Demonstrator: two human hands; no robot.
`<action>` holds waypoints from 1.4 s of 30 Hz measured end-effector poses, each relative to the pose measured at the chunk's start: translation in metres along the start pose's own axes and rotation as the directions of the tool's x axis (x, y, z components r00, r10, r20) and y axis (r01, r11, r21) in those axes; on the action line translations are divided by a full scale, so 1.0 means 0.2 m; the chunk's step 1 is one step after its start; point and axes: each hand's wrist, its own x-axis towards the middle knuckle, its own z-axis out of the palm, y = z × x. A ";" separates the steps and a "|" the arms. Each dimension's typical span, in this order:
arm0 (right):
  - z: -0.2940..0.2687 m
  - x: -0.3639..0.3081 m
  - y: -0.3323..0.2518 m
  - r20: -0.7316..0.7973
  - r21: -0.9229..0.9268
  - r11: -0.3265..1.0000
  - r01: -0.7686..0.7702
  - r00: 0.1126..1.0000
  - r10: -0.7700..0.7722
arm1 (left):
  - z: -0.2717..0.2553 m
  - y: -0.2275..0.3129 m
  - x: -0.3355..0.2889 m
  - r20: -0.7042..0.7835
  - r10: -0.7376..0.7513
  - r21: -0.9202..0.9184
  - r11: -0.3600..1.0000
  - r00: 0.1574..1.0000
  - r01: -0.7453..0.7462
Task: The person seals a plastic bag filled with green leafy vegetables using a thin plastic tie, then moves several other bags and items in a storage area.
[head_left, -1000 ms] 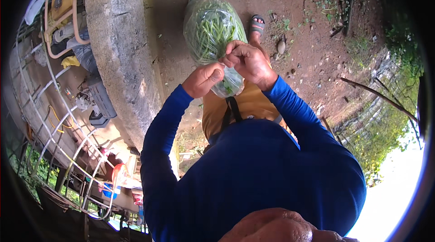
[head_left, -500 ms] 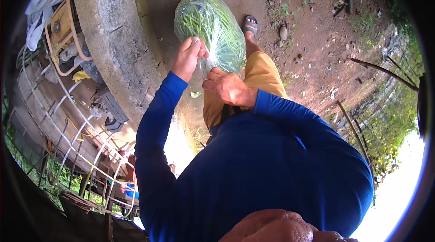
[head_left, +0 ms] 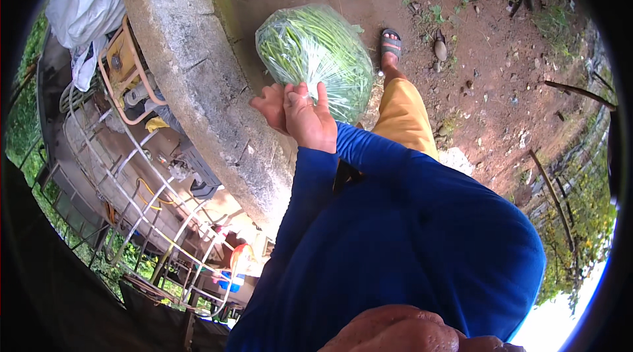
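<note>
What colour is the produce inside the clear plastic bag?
The produce is green; it shows best in the head view.

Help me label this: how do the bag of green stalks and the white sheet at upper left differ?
The bag is clear, its green stalks showing; the sheet is whitish. The bag is rounded and full; the sheet is crumpled and loose. The bag's gathered end is at the left hand; no hand touches the sheet. Both look like thin plastic.

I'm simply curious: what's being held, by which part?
A clear bag of green stalks, by its gathered neck; the left hand partly hides the right hand.
</note>
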 end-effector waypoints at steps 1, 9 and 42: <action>0.05 -0.03 0.06 -0.021 0.064 0.997 0.041 0.999 -0.040 | -0.02 -0.02 0.02 0.038 -0.060 -0.042 0.997 0.997 0.061; 0.07 -0.01 0.19 0.234 0.925 0.292 -0.243 0.970 0.067 | -0.08 -0.12 0.10 0.117 -0.214 -0.317 0.917 0.970 0.241; 0.23 0.45 0.16 0.620 0.585 -0.808 0.068 0.604 0.500 | 0.29 -0.31 0.25 0.212 -0.202 -0.255 0.933 0.956 0.254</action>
